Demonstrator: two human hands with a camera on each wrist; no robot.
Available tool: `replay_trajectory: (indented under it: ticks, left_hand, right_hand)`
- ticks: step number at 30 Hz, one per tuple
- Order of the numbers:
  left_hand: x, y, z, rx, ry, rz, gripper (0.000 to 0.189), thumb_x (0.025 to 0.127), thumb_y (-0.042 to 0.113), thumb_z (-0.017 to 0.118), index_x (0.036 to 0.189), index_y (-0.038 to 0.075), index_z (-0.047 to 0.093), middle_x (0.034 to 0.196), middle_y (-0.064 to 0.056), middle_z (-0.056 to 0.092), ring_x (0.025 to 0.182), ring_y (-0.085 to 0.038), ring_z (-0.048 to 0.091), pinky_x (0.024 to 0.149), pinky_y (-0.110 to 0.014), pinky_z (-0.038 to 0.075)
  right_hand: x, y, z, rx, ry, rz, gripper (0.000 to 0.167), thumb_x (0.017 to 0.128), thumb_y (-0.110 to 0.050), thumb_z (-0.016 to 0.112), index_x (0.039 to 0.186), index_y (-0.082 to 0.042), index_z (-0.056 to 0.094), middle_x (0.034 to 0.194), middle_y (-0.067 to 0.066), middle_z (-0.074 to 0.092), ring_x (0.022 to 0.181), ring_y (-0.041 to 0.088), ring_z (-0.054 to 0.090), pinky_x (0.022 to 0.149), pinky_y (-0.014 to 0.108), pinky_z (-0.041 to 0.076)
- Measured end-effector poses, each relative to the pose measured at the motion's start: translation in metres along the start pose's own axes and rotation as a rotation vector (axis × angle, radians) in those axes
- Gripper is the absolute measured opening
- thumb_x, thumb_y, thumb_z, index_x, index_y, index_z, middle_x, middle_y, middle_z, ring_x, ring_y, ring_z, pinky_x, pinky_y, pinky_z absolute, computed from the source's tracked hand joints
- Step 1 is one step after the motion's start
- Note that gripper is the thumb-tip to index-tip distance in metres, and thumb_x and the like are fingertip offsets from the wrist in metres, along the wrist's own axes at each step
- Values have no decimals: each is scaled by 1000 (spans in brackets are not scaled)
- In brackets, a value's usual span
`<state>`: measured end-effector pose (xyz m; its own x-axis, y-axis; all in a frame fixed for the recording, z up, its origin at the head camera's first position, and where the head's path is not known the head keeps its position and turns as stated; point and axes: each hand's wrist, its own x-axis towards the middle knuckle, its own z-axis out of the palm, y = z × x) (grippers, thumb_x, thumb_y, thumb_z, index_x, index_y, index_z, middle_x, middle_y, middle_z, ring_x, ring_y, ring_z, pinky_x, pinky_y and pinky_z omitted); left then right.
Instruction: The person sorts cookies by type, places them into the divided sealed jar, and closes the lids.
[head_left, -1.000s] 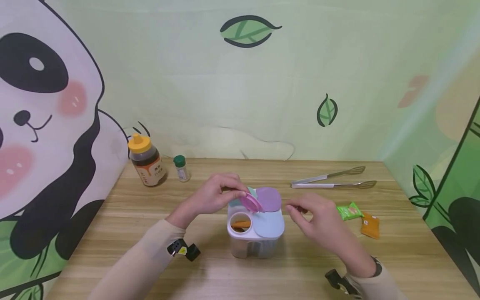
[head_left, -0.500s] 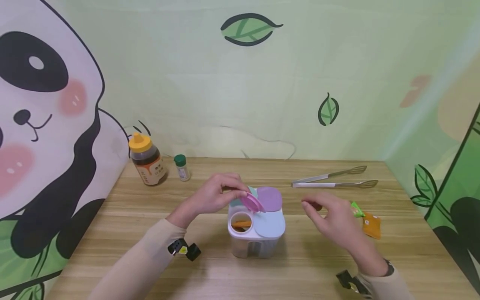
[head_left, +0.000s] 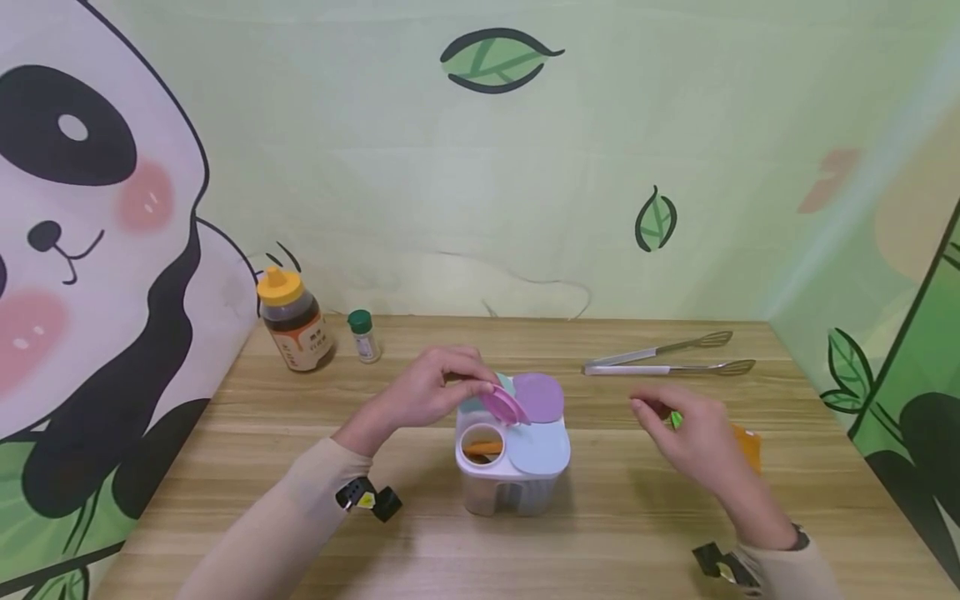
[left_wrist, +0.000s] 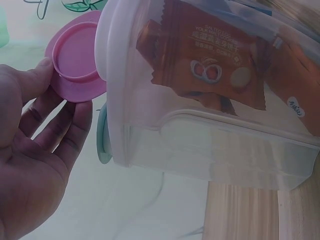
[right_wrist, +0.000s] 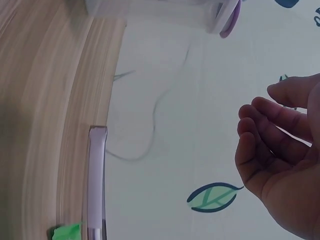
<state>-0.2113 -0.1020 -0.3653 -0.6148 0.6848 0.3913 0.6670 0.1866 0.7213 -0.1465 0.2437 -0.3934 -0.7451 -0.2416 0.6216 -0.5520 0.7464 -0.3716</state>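
My left hand (head_left: 435, 392) pinches a pink flip lid (head_left: 504, 406) between thumb and fingers, holding it tipped up. The lid belongs to a clear plastic storage box (head_left: 510, 497) with a white top, whose round opening (head_left: 482, 446) is uncovered. Through the box wall in the left wrist view, orange-brown snack packets (left_wrist: 215, 60) show inside. The purple lid (head_left: 538, 398) and light-blue lid (head_left: 538, 450) lie flat. To the right of the box, my right hand (head_left: 693, 437) hovers with loosely bent fingers and nothing in them, partly hiding a green packet (head_left: 677, 419) and an orange packet (head_left: 750, 450).
White-handled metal tongs (head_left: 626, 371) lie spread at the back right. A yellow-capped bottle of dark syrup (head_left: 300, 337) and a small green-capped shaker jar (head_left: 365, 340) stand at the back left. A printed wall backdrop (head_left: 375, 167) rises behind the table.
My right hand has moved away from the box to the right, passing over the green packet and part of the orange one. The left hand and the pink lid have stayed put.
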Motion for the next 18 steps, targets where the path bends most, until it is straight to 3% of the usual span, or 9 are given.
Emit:
replay_trajectory:
  ticks: [4,12,18]
  left_hand:
    - [0,0,0,2,-1,-3,12,93,8,65,98,9,77,85,2,66,77,-12,57,69,-24,52]
    - [0,1,-1,6,3,1,13,93,9,65,98,9,76,85,2,66,77,-12,57,68,-24,52]
    - [-1,1,0,8,4,-1,12,93,9,66,98,10,77,86,2,67,77,-11,58,69,-24,52]
  right_hand:
    - [-3,8,-4,-16,-10,41,12,83,-3,73,93,-9,74,77,-6,67,68,3,55,56,13,42]
    - [-9,25,-9,-64,-22,98,11,86,-6,71,95,-9,75,77,-4,69,69,4,57,56,25,47]
    - [-15,36,-10,-60,-42,175,11,87,-8,71,98,-8,74,78,-2,70,70,7,59,55,23,46]
